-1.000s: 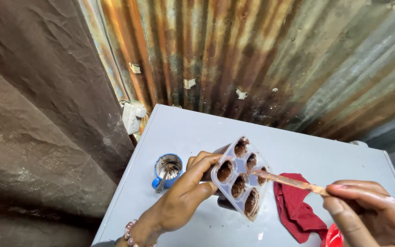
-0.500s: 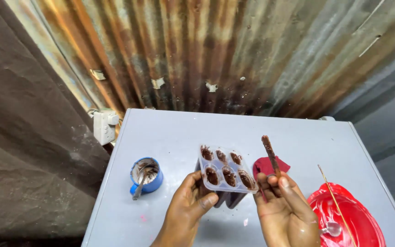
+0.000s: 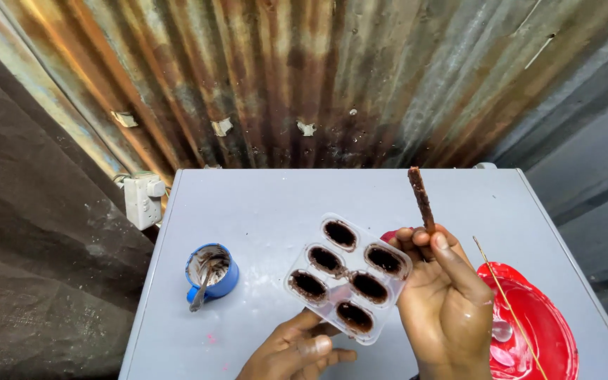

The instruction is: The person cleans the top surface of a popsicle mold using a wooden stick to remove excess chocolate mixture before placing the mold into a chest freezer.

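Note:
My left hand (image 3: 297,352) grips the near edge of a clear plastic mould tray (image 3: 348,278), holding it just above the grey table (image 3: 262,204). Several of its oval cavities are filled with dark brown mixture. My right hand (image 3: 445,302) touches the tray's right side and pinches a wooden stick (image 3: 421,198) coated in brown mixture, pointing upward.
A blue cup (image 3: 211,273) with brown residue and a spoon stands to the left. At the right sits a red bowl (image 3: 533,331) with a thin skewer (image 3: 508,306) across it. A rusty corrugated metal wall (image 3: 318,77) rises behind the table. A white socket box (image 3: 142,198) is mounted left.
My right hand lifted the stick out of the tray and turned it upright, then moved in against the tray's right edge. My left hand levelled the tray.

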